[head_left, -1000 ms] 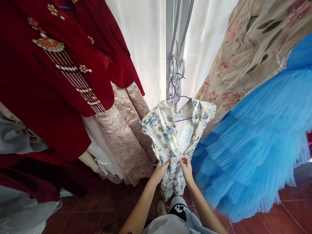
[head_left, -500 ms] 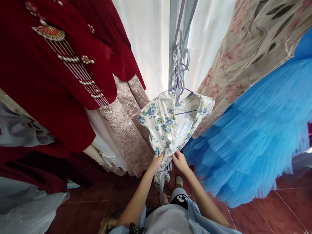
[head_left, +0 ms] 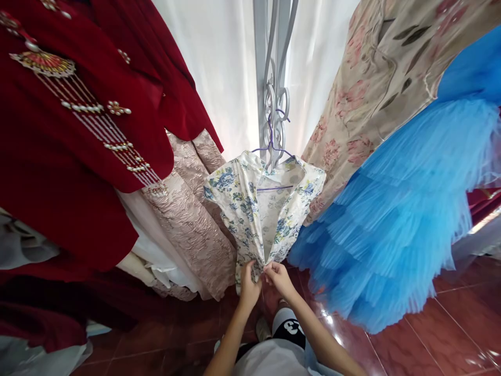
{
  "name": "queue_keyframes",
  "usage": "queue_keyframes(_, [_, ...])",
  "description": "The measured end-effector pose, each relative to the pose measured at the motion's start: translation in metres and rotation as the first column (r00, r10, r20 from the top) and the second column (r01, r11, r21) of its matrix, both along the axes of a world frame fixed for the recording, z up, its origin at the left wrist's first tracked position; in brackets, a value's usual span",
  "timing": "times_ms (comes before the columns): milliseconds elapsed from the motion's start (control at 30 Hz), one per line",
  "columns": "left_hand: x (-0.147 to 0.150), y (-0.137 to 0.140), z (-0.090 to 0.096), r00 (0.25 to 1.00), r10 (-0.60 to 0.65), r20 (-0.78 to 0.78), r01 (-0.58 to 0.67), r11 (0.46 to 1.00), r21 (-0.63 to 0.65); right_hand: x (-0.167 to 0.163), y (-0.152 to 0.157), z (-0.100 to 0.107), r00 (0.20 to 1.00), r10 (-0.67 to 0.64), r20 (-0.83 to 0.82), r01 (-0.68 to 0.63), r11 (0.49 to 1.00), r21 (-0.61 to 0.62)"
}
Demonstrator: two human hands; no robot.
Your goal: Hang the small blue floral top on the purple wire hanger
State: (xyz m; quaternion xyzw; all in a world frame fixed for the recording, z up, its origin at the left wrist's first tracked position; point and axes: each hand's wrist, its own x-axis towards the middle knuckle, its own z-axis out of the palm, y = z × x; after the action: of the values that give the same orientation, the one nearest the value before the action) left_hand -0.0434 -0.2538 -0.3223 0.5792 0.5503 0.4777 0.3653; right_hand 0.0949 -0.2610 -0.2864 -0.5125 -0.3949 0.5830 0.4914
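A short-sleeved white garment with blue flowers (head_left: 242,203) hangs by its shoulders on a purple hanger (head_left: 271,149). Its front opening forms a long V that narrows downward. At the bottom of the V, my left hand (head_left: 249,284) grips the left front edge, fingers bent around the cloth. Close beside it, my right hand (head_left: 278,277) pinches the right front edge between thumb and fingers. Both hands nearly meet where the edges come together. Whatever small fastening lies between the fingertips is too small to make out. The garment's lower part is partly hidden behind my hands.
The hanger hooks onto a grey scrolled metal stand (head_left: 274,94) before a white curtain (head_left: 223,68). Left hang a dark red garment (head_left: 90,209) with beaded tassels and a pink textured one (head_left: 188,219). Right are a beige floral dress (head_left: 352,104), blue ruffled tulle (head_left: 383,224) and red floor tiles (head_left: 422,334).
The front edges have been drawn together, and the garment now faces me more squarely. My hands have moved slightly lower and closer together. The view has shifted a little to the right.
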Motion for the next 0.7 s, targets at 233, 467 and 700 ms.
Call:
queue_keyframes(233, [0.028,0.010,0.011,0.978,-0.110,-0.179,0.110,0.994,-0.013,-0.002,0.002,0.028,0.992,-0.108,-0.061,0.099,0.987,-0.129])
queue_keyframes(467, [0.031,0.009,0.003,0.959,-0.091,-0.268,0.118,0.989,0.086,0.014,0.085,0.168,0.949,-0.272,-0.158,0.304,0.924,0.234])
queue_keyframes(700, [0.033,0.013,-0.012,0.949,-0.134,-0.287,0.170,0.980,0.102,0.034,0.143,0.289,0.944,-0.252,-0.211,0.323,0.827,0.460])
